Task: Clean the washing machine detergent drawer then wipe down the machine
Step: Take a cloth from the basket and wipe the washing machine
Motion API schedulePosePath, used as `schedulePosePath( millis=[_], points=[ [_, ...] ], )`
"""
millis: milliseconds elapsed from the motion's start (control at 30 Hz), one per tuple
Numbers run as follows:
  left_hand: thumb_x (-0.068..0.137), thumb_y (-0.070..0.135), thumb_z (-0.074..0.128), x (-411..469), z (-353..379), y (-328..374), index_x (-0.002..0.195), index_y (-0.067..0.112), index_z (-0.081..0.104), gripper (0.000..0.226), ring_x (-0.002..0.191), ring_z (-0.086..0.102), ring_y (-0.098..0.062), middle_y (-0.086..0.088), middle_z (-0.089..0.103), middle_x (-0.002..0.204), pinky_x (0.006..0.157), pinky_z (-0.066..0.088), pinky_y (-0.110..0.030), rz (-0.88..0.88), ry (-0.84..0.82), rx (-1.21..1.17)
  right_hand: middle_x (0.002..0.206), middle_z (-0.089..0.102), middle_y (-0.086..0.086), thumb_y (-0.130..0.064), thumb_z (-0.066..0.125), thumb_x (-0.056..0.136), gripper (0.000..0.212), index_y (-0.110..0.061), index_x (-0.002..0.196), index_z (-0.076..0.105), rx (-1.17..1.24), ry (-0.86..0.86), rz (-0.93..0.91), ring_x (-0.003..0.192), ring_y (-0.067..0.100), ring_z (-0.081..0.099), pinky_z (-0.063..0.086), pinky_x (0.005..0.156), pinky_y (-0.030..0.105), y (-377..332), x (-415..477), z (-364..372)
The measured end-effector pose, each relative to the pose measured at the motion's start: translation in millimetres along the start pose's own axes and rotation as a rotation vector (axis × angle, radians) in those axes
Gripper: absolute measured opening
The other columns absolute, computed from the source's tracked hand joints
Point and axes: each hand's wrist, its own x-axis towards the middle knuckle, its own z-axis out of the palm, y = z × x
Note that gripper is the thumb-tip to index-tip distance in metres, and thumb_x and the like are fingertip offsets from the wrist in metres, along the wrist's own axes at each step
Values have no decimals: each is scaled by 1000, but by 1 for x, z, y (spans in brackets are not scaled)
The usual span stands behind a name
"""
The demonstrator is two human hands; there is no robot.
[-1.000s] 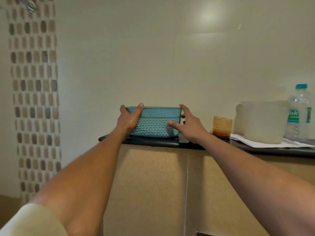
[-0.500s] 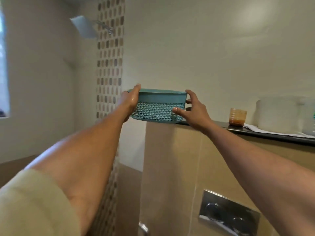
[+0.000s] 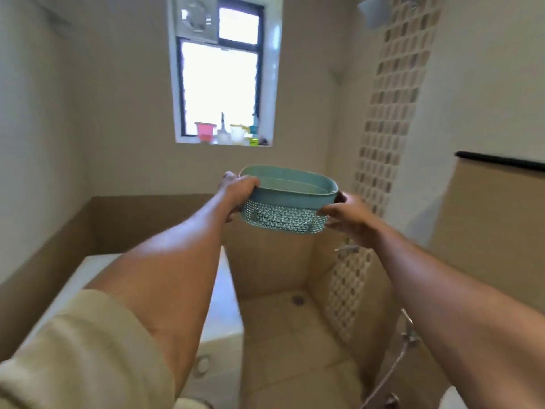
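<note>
A teal plastic basket (image 3: 287,202) with a perforated lower wall hangs in mid-air in front of me, tilted slightly. My left hand (image 3: 239,192) grips its left end and my right hand (image 3: 349,215) grips its right end. Below my left arm stands the white washing machine (image 3: 224,293); part of its top and front shows, with a round knob (image 3: 203,365) low on the front. The detergent drawer is not visible.
A window (image 3: 219,84) with small containers on its sill is straight ahead. A tiled shower recess with a floor drain (image 3: 298,299) lies right of the machine. A dark-topped ledge (image 3: 498,160) and a hose sprayer (image 3: 408,335) are on the right.
Both hands lifted the basket off the dark ledge and carried it leftward. My view swung left from the ledge wall to the window and the washing machine.
</note>
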Motion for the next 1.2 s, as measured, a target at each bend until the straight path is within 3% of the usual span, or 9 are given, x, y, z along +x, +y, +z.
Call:
schedulePosePath(
  millis=[133,233,333,400,500,567,700,833,1200],
  points=[
    [85,23,66,6,-90,-58,122,6,47,44,103,65,-32,-19,58,121,89,59,-52,-88,95,9,111,72,5,-5,67,78,40,-11,117,62,132,-152,100,99,23,65,54,85,41,8,10,107],
    [90,21,66,17,-144,-101,124,6,48,41,92,63,-26,-17,59,120,80,59,-44,-163,142,12,116,70,7,-10,67,75,43,-12,118,60,142,-244,139,106,25,65,55,83,39,20,23,175],
    [86,25,72,42,-189,-147,119,9,53,41,103,64,-28,-16,62,120,90,58,-49,-208,186,34,122,67,11,-20,65,71,50,-12,120,58,137,-311,205,112,29,63,53,92,44,45,48,237],
    [87,28,76,63,-210,-179,120,8,53,45,105,63,-26,-13,62,119,86,58,-47,-241,183,58,126,63,9,-33,66,69,57,-15,122,57,118,-310,265,118,27,58,48,98,48,69,71,277],
    [87,35,78,109,-235,-235,124,9,52,52,103,61,-23,-10,63,122,71,53,-35,-304,129,110,115,61,4,-29,61,87,36,-15,120,55,68,-248,347,107,20,55,45,90,41,112,109,335],
    [87,36,78,134,-241,-270,124,9,51,53,109,59,-25,-8,60,125,72,53,-36,-352,79,144,105,62,4,-19,56,93,23,-14,115,56,24,-201,391,93,16,56,45,82,37,146,126,359],
    [87,32,79,170,-235,-333,122,14,48,51,114,57,-29,-5,54,123,94,55,-49,-402,13,243,111,67,7,-11,56,91,22,-21,109,60,-41,-141,429,92,18,59,50,86,39,206,148,383],
    [88,29,78,188,-220,-371,119,13,48,46,107,57,-24,-3,54,117,83,53,-38,-429,-2,307,113,68,5,-11,57,88,29,-26,112,62,-95,-125,491,98,19,61,52,94,45,241,167,390],
    [87,30,72,214,-211,-405,112,6,54,39,97,59,-26,-12,61,115,82,56,-42,-436,-9,486,119,65,7,-12,56,87,27,-27,108,62,-154,-129,536,103,24,61,52,96,51,271,191,400]
  ],
)
